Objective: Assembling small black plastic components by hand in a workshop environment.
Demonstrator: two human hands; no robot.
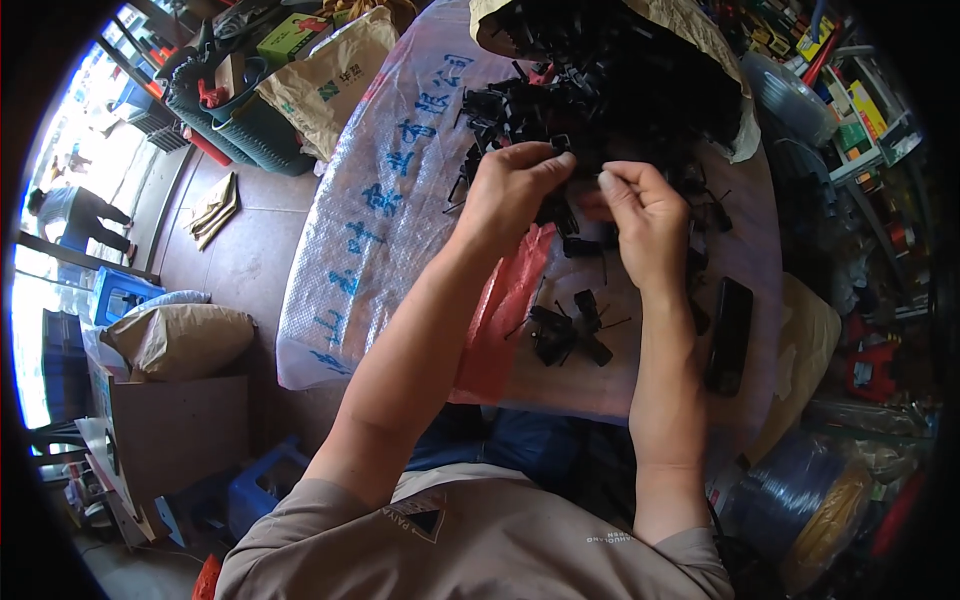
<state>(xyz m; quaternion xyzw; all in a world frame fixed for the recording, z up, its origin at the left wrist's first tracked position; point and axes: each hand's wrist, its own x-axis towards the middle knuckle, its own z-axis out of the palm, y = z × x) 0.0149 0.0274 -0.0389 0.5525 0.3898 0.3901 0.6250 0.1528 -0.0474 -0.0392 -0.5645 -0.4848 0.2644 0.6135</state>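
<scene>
Head view: left hand (505, 190) and right hand (640, 215) raised over white woven sack (380, 200), fingertips pressed together, pinching small black plastic clip (583, 172) between them, just before heap of black clips (610, 70). Probably light, stiff, easily dropped; best pinched by its edges.

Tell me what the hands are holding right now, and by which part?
Both the left hand and right hand pinch at a small black plastic part between their fingertips; the exact grip point cannot be told.
</scene>
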